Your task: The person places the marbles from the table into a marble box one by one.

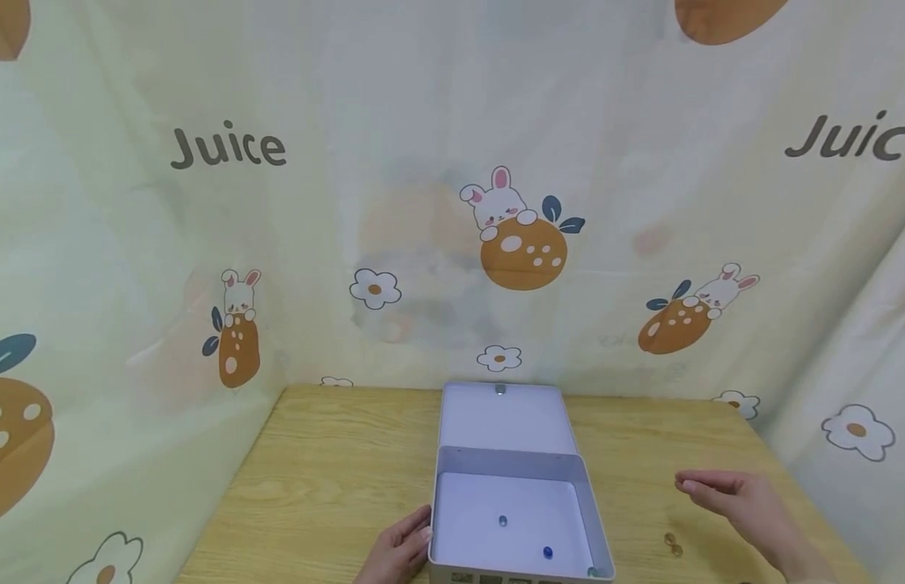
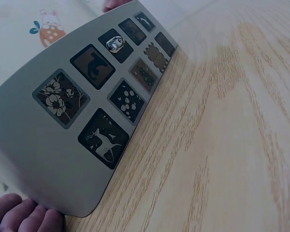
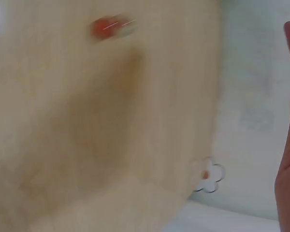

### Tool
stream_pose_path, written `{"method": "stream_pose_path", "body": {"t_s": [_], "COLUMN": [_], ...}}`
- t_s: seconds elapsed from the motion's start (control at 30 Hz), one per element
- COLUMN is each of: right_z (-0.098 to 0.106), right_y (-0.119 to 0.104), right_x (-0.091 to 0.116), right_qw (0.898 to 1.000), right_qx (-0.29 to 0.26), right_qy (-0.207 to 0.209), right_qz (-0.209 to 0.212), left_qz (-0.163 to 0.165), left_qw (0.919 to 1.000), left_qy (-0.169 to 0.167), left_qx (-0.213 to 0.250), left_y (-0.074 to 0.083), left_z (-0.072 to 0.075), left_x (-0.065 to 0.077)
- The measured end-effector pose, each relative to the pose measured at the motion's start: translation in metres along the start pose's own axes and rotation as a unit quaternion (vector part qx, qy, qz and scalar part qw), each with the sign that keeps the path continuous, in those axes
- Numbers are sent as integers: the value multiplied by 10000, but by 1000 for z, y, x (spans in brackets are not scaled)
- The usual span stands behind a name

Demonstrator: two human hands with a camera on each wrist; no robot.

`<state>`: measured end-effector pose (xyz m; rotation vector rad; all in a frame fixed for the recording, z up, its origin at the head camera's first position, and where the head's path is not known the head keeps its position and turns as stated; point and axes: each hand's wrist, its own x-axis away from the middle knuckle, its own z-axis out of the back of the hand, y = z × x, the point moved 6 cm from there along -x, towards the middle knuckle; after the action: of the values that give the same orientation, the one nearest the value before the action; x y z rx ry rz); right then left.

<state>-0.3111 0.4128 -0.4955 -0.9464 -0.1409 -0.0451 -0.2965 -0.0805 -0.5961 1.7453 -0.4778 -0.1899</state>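
Note:
A white metal box (image 1: 509, 519) stands on the table with its lid (image 1: 505, 418) laid back. Inside lie a grey-blue glass bead (image 1: 503, 521), a dark blue bead (image 1: 547, 552) and a green bead (image 1: 593, 572) at the front right corner. My left hand (image 1: 396, 547) rests against the box's left wall; its bunched fingers (image 2: 24, 215) touch that end in the left wrist view. To the right, my right hand (image 1: 748, 511) hovers above the table, fingers extended and thumb close beneath them. Nothing shows in it. Below its fingertips lie two amber beads (image 1: 670, 538).
Square picture tiles (image 2: 104, 137) cover the box's front face. The wooden table (image 1: 328, 462) runs back to a printed curtain (image 1: 394, 211), which also hangs at both sides. In the right wrist view, a blurred red bead (image 3: 104, 28) lies on the wood.

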Motion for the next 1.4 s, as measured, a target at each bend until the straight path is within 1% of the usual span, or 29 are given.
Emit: {"method": "stream_pose_path", "body": {"t_s": [0.07, 0.1, 0.2, 0.23, 0.33, 0.43, 0.53, 0.67, 0.8, 1.0, 1.13, 1.3, 1.4], "right_z": [-5, -8, -20, -24, -36, -45, -52, -57, -59, -61, -61, -61, -60], "right_y": [13, 17, 26, 27, 28, 27, 27, 27, 27, 28, 31, 32, 31], "right_x": [0, -1, -2, -3, -5, -7, -9, -11, -12, -16, -20, -22, -22], "right_qw": [9983, 9963, 9863, 9828, 9768, 9763, 9748, 9686, 9660, 9631, 9607, 9608, 9652], "right_qx": [572, 851, 1648, 1835, 2125, 2150, 2230, 2483, 2586, 2692, 2771, 2769, 2613], "right_qy": [2, 14, 91, 111, 146, 95, 35, -24, -67, -11, -4, -6, -28], "right_qz": [-107, -82, 47, 148, 235, 211, 29, -120, -57, 85, 162, 149, -22], "left_qz": [-13, -20, -27, -26, -22, -16, -14, 5, 1, 40, 6, 52, 153], "left_qw": [10000, 10000, 10000, 10000, 10000, 10000, 10000, 9999, 10000, 9999, 9999, 9999, 9998], "left_qy": [6, 4, -7, -14, -36, -52, -56, -41, -20, -44, -64, -33, 7], "left_qx": [-3, 1, 4, -1, -7, 15, 77, 95, 62, 118, 111, 104, 126], "left_y": [-1, -1, -1, -1, -2, -2, -2, -3, -3, 0, 2, 1, -2], "left_z": [0, 0, 0, 0, 0, 0, 0, 1, 1, 0, 0, 1, 3], "left_x": [0, 0, 0, 1, 0, 0, 0, 0, 0, 0, 0, -1, -1]}}
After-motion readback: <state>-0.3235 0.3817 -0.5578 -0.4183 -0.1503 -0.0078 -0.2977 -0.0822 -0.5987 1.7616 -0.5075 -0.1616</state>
